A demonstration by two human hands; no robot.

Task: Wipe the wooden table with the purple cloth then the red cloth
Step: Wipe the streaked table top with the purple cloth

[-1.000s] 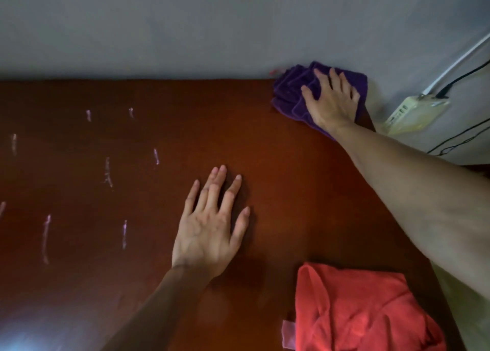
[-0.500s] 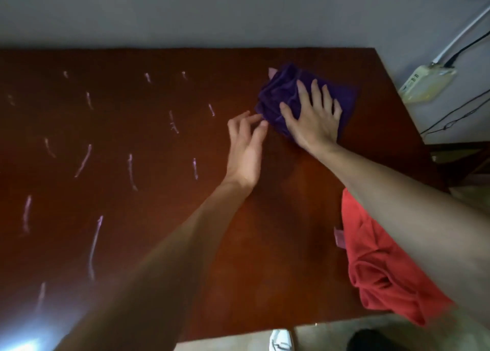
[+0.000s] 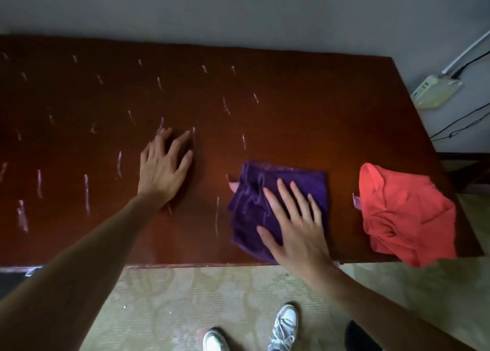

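Right hand [image 3: 294,226], fingers spread flat, presses purple cloth [image 3: 275,207] near front edge of wooden table [image 3: 305,117]. Left hand [image 3: 163,170] splayed, bracing on bare wood. Red cloth [image 3: 405,212] waits at right corner. Best: firm, overlapping strokes across white streaks [image 3: 86,191].

A plain room in a home: a wooden tabletop [image 3: 291,106] against a grey wall [image 3: 238,8], patterned floor [image 3: 198,297], a router [image 3: 434,90] with cables [image 3: 461,122].
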